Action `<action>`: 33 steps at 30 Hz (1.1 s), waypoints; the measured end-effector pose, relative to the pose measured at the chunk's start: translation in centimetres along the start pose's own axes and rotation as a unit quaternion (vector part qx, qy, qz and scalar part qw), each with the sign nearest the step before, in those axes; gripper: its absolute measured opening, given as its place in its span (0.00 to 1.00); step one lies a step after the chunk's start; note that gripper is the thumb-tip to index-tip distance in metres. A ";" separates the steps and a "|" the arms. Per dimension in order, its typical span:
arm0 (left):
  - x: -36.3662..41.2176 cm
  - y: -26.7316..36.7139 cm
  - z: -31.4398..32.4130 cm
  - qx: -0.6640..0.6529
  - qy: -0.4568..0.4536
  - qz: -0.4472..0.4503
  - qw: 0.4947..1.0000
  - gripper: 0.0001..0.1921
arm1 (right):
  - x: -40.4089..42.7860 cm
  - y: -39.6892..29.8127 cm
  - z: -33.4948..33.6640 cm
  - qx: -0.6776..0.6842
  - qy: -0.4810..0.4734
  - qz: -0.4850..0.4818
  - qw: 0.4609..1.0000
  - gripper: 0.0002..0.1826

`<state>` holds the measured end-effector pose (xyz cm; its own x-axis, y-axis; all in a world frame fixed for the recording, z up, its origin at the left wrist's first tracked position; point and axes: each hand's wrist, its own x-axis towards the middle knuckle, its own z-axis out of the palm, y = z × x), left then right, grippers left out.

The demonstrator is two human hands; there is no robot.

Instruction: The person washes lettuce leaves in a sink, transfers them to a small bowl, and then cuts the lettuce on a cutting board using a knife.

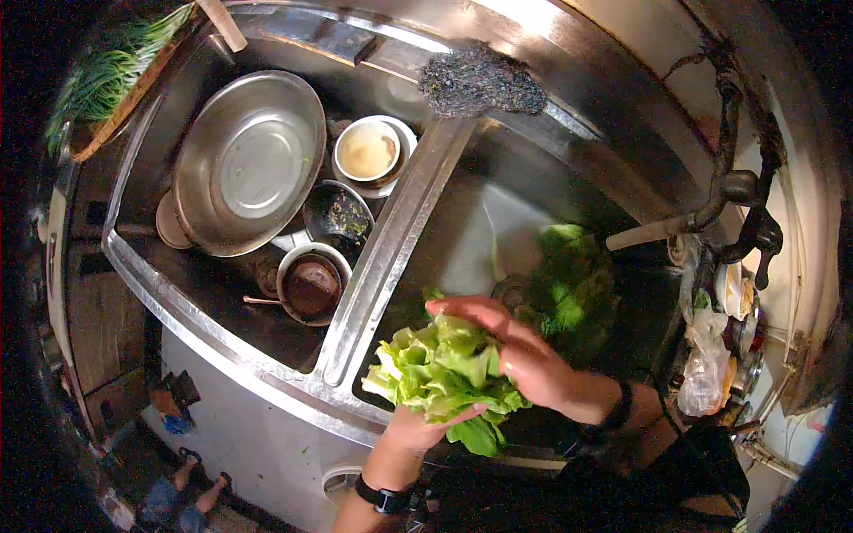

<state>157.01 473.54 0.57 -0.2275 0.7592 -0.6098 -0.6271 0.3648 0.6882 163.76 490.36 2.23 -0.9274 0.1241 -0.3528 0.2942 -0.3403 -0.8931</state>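
Observation:
A bunch of green leafy lettuce [443, 370] is held between both hands over the near edge of the right sink basin. My left hand [423, 426], with a dark band at the wrist, supports it from the near side, and most of its fingers are hidden by leaves. Across the far right side of the bunch lies my right hand [520, 346], its fingers curved over the leaves. Beyond it, more dark green leaves [566, 293] lie in the right basin [460, 266], beside a round drain fitting.
A metal divider [400, 246] separates the basins. The left one holds a large steel bowl [260, 163], a white bowl [366, 150], a dark bowl [340, 213] and a pot [313, 283]. Scouring mesh [480, 80] lies behind; a faucet [653, 230] juts in from the right. Another person [176, 493] is lower left.

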 end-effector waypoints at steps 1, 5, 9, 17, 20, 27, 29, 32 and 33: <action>0.2 -1.2 -0.2 -0.005 0.006 0.060 0.998 0.36 | -0.1 0.1 0.2 -0.064 -0.004 -0.039 0.997 0.35; -0.2 -3.7 -1.1 -0.363 0.028 0.029 0.931 0.37 | 0.0 -0.7 -0.3 -0.016 0.042 -0.018 0.999 0.33; -0.1 -4.5 -2.1 -0.483 -0.023 0.064 0.873 0.41 | 0.1 -3.0 -1.0 0.161 0.153 0.087 0.971 0.31; 0.0 -2.3 -1.0 -0.035 -0.006 -0.001 0.999 0.37 | 0.9 0.7 2.0 0.118 0.016 -0.064 0.991 0.26; -0.4 -3.0 -1.3 0.093 -0.029 0.069 0.993 0.31 | 0.4 0.0 3.4 0.161 0.000 0.021 0.987 0.30; -0.4 -7.7 -0.7 0.159 0.107 0.019 0.981 0.26 | 0.0 10.7 -2.4 -0.169 0.245 -0.078 0.951 0.31; -1.4 -8.3 -1.8 0.162 0.196 0.022 0.967 0.25 | -0.3 11.2 -9.0 -0.342 0.468 0.019 0.815 0.29; -2.6 -8.5 -2.6 0.102 0.255 0.022 0.961 0.25 | -6.2 13.9 -21.8 -0.553 0.465 0.083 0.687 0.23; -2.9 -8.8 -2.6 0.093 0.264 0.022 0.960 0.25 | -5.6 14.1 -22.0 -0.553 0.463 0.083 0.688 0.23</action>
<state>161.25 466.77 -4.70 -0.6274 0.4141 -0.6594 -0.4762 0.4659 0.7457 178.14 505.38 -14.51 -0.4657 0.8838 -0.0446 0.8489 0.4319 -0.3045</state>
